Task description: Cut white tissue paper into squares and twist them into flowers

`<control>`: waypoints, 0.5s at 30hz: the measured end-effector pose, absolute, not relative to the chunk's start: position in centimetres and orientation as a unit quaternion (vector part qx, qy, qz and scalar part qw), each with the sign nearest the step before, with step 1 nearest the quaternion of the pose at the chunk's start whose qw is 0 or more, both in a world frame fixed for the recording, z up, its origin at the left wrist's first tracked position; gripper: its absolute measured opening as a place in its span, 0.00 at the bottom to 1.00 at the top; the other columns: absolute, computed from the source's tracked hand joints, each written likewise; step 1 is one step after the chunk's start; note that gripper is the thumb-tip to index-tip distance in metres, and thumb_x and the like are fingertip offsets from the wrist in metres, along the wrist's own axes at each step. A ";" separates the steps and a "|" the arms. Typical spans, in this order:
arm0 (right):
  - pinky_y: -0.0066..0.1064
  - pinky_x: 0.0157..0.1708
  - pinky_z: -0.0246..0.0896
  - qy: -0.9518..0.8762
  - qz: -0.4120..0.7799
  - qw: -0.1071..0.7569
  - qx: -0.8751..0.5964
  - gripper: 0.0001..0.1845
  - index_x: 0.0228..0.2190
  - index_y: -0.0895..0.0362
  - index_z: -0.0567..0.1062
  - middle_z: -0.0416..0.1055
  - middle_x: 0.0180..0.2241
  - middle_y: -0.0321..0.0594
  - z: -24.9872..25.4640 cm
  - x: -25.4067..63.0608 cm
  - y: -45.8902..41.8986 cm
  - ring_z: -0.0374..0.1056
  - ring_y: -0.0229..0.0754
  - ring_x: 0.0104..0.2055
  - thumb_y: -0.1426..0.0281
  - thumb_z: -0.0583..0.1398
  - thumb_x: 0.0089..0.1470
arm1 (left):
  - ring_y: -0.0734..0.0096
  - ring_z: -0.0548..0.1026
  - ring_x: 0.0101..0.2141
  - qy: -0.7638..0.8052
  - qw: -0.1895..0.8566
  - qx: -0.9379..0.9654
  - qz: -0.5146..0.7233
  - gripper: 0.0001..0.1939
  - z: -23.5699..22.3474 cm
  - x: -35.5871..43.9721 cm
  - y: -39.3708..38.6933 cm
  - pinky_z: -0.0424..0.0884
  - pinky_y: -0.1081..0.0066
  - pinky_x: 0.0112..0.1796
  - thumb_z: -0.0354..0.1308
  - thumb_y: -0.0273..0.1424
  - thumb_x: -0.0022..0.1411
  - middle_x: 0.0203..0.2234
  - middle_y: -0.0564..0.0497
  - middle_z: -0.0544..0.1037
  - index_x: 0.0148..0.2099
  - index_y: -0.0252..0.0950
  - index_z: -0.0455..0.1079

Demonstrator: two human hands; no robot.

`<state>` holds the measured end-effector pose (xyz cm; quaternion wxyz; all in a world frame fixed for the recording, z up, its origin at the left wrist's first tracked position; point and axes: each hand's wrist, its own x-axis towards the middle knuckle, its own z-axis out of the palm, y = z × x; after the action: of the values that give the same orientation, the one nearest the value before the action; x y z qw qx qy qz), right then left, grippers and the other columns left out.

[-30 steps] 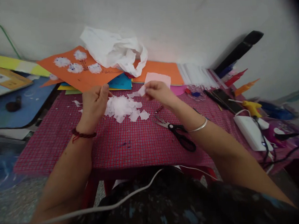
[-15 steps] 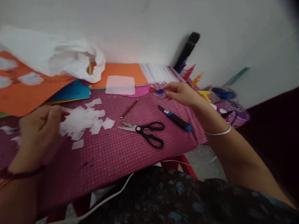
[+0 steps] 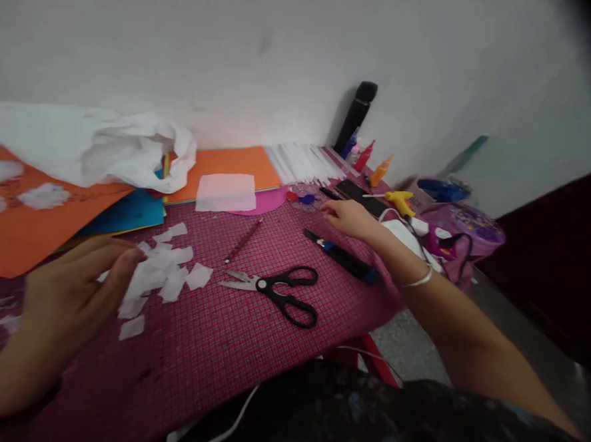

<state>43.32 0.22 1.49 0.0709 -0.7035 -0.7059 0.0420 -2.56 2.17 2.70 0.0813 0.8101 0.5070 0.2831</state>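
My left hand [image 3: 80, 294] hovers at the left edge of a heap of small white paper squares [image 3: 161, 272]. Its thumb and fingertips are pressed together; whatever may be between them is hidden. My right hand [image 3: 348, 218] is above the right part of the table, with loosely bent fingers, thumb apart, and nothing visible in them. Just below it lies a blue and black utility knife [image 3: 348, 261]. Black-handled scissors [image 3: 274, 285] rest in the middle with their blades slightly apart. A brown pencil [image 3: 244, 241] lies behind them. Small red and blue pots [image 3: 304, 198] are left of my right fingers.
Orange sheets [image 3: 222, 162], a pale pink paper square [image 3: 226, 193] and white strips [image 3: 305, 164] line the wall. Crumpled white tissue [image 3: 121, 148] covers part of an orange sheet with white puffs [image 3: 89, 210]. A yellow glue gun [image 3: 399, 201] and a phone [image 3: 361, 197] are at right.
My right hand has drawn back from the red and blue pots toward the utility knife. My left hand stays beside the paper squares. The view has shifted, showing more of the right side.
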 end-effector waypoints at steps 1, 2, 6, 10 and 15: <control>0.34 0.40 0.62 -0.713 0.051 0.078 -0.694 0.17 0.46 0.58 0.79 0.80 0.42 0.47 1.2 42.9 0.2 0.75 0.48 0.41 0.70 0.55 0.60 | 0.62 0.77 0.40 0.485 0.067 0.817 0.304 0.13 3.1 -1.9 1.8 0.70 0.63 0.43 0.49 0.42 0.66 0.38 0.54 0.78 0.38 0.44 0.71; 0.35 0.41 0.62 -0.723 0.059 0.083 -0.683 0.17 0.47 0.58 0.79 0.80 0.42 0.46 1.0 42.4 0.2 0.75 0.48 0.42 0.70 0.55 0.60 | 0.63 0.77 0.39 0.472 0.063 0.825 0.305 0.12 3.3 -1.4 1.6 0.70 0.63 0.42 0.49 0.41 0.67 0.36 0.53 0.78 0.37 0.43 0.70; 0.37 0.42 0.64 -0.762 0.092 0.100 -0.633 0.16 0.44 0.57 0.79 0.80 0.41 0.47 1.0 39.9 0.5 0.75 0.49 0.42 0.70 0.56 0.58 | 0.65 0.76 0.37 0.475 0.083 0.816 0.320 0.13 2.4 -0.9 1.6 0.69 0.66 0.39 0.49 0.37 0.69 0.33 0.51 0.77 0.35 0.40 0.71; 0.38 0.44 0.65 -0.765 0.120 0.166 -0.611 0.16 0.45 0.59 0.78 0.79 0.41 0.50 1.1 36.7 2.9 0.75 0.49 0.41 0.70 0.56 0.59 | 0.66 0.75 0.34 0.475 0.122 0.812 0.316 0.14 1.1 -1.6 1.6 0.68 0.66 0.37 0.50 0.36 0.68 0.31 0.50 0.77 0.32 0.39 0.70; 0.31 0.38 0.67 -0.634 0.232 0.298 -0.675 0.07 0.37 0.60 0.76 0.78 0.35 0.44 -1.0 33.3 9.7 0.73 0.39 0.35 0.74 0.58 0.56 | 0.65 0.75 0.34 0.464 0.147 0.810 0.328 0.13 0.6 -2.2 1.6 0.68 0.65 0.37 0.50 0.35 0.68 0.31 0.50 0.77 0.32 0.38 0.70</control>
<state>33.28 9.68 -1.02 0.2982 -0.6745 -0.6341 0.2324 -2.18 1.61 0.56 0.1467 0.8100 0.4639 0.3275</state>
